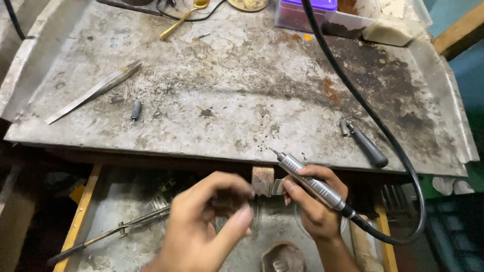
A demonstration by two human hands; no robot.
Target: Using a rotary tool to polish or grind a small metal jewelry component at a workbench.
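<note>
Plainly, the right hand point(315, 201) is closed around a slim, knurled silver metal rotary handpiece point(308, 181), held pen-fashion with the thumb on top and the fingers curled beneath. Its fine bit points far and left, toward the near edge of the stained grey sheet-metal bench top point(242, 90). From the handpiece's rear a thick black flexible shaft cable point(383, 136) loops out to the right and climbs away across the bench to the far side.

The handpiece looks rigid and fairly light, and the knurled barrel should give a sure grip — the middle of that barrel, where the fingers sit now, seems the sensible place to hold it. The stiff cable probably tugs at the tail, and the thin bit looks like the fragile part, best kept clear of knocks.

The left hand point(209, 216) is blurred; its fingers are bent inward as if pinching something small and dark, but what it holds I cannot tell. It sits just left of the right hand, near a small wooden bench peg point(262, 180) between them.

Farther left on the bench lie long flat steel tweezers point(96, 90) — well apart from both hands.
</note>
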